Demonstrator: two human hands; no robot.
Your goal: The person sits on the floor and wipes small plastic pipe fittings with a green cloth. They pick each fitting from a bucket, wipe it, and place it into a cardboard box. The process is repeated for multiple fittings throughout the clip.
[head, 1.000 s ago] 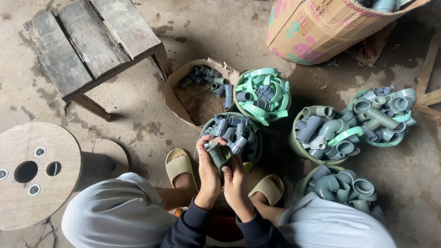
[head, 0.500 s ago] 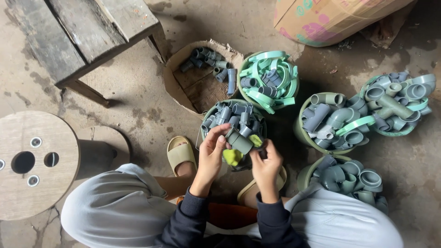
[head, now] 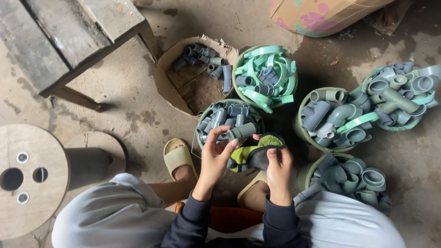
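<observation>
Buckets (head: 321, 133) of pipe fittings ring the person. Left hand (head: 215, 158) pinches a grey coupling (head: 242, 132) over the nearest bucket; it looks light, rigid, slick, so gripping mid-barrel seems safest. Right hand (head: 278, 165) clamps a soft green scrub pad (head: 257, 150).

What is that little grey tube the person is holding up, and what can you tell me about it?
The grey tube is a short, straight pipe fitting, dull grey-green and plastic-looking, with an open round end facing right. It lies nearly level, tilted slightly up to the right. The left hand pinches its left end by the fingertips, above a bucket of similar fittings. The right hand holds a yellow-green and dark scrubbing pad just below it.
</observation>
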